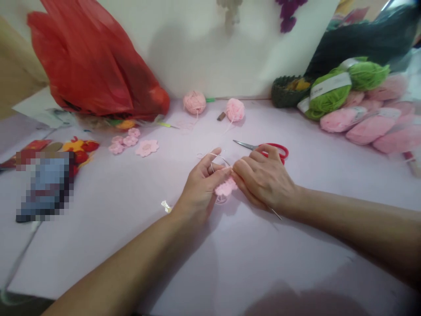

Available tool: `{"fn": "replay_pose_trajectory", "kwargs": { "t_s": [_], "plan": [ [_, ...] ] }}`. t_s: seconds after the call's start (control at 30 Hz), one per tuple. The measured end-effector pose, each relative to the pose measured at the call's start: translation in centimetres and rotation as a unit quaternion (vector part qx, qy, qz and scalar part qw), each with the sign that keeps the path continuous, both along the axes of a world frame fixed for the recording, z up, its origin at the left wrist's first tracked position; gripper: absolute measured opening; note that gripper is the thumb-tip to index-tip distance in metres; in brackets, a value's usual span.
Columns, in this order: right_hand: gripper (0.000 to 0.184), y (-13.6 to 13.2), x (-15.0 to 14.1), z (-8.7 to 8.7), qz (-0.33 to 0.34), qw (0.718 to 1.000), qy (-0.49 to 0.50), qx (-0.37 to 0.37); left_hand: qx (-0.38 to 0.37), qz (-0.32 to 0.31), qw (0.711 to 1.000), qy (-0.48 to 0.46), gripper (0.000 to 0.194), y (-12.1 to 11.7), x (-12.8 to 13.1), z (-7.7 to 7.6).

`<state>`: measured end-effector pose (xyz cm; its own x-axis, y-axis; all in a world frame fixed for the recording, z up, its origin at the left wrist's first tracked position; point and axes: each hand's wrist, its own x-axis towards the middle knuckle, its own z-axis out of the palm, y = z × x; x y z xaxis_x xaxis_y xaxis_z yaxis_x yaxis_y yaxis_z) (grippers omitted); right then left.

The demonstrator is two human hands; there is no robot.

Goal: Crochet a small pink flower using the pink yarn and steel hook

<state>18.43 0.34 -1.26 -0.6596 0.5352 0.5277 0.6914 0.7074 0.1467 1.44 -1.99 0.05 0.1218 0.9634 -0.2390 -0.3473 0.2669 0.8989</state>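
My left hand [202, 186] pinches a small pink crocheted piece [225, 188], and a thin strand of yarn [213, 156] loops over its fingers. My right hand [263, 177] is closed around a thin metal crochet hook [275, 213], whose end sticks out below the wrist. Its tip is hidden where the two hands meet at the pink piece. Both hands hover just above the pale pink table [131, 228].
Red-handled scissors [263, 148] lie just behind my right hand. Two pink yarn balls [194, 102] [235, 109] sit by the wall. Finished pink flowers [147, 147] lie left, a red plastic bag [92, 66] behind them. Green and pink skeins [358, 105] pile at the right.
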Motion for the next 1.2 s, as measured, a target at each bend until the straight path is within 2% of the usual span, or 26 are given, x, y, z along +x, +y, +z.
{"fn": "replay_pose_trajectory", "kwargs": {
  "t_s": [0.13,0.37,1.2],
  "plan": [
    [0.026,0.7,0.4,-0.1,0.061,0.996,0.055,0.022,-0.051,-0.047,0.995,-0.066,0.067,0.5,-0.8,1.2],
    [0.018,1.3,1.4,-0.1,0.134,0.987,0.083,0.003,-0.06,-0.04,0.996,-0.054,0.063,0.8,-2.1,2.1],
    [0.016,1.3,1.7,0.4,0.198,0.973,0.1,-0.058,-0.063,-0.024,0.998,0.002,0.057,1.2,-2.8,2.1]
  ]
}}
